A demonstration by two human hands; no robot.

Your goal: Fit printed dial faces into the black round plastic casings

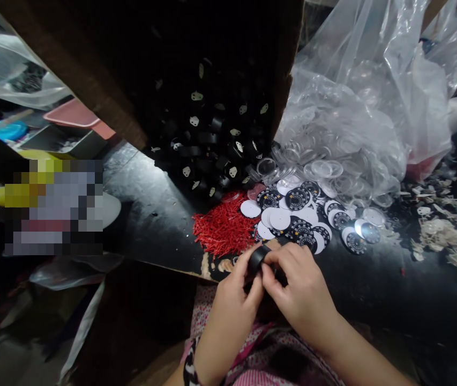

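Note:
My left hand (pixel 234 292) and my right hand (pixel 298 287) meet at the near edge of a black table (pixel 151 220). Both pinch a small black ring-shaped part (pixel 258 257) between thumb and fingers. Just beyond my hands lies a heap of round dial discs (pixel 292 217), some face up in black print, some showing white backs. To their left sits a pile of thin red pins (pixel 224 228). A mound of black ring parts (pixel 212 145) spills from a cardboard box (pixel 103 69) behind.
A clear plastic bag (pixel 357 107) of transparent round covers (pixel 327 169) lies at the back right. Pale scraps (pixel 445 230) are scattered at the right. A pink tray (pixel 77 115) and other clutter stand at the left.

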